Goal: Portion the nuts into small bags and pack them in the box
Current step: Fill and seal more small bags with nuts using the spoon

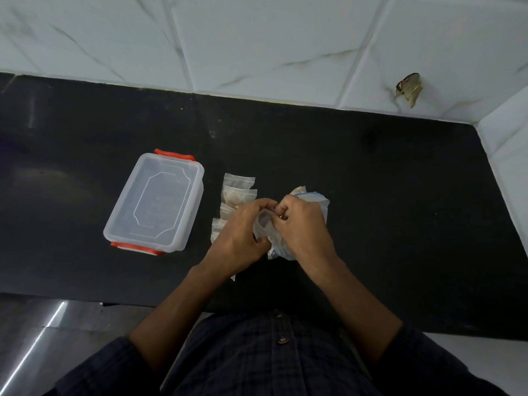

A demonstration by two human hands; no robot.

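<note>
A clear plastic box (155, 200) with orange clips and its lid on lies on the black counter, left of centre. Right of it, several small clear bags (239, 192) lie in a column, some with nuts inside. My left hand (241, 232) and my right hand (303, 224) meet over the counter, both pinching a small clear bag (263, 224) between them. Under my right hand lies a larger blue-edged bag (315, 201) with nuts showing at its far end.
The black counter (371, 195) meets a white marble-tiled wall at the back and right. A damaged patch (409, 88) marks the wall at right. The counter's front edge runs just before my body.
</note>
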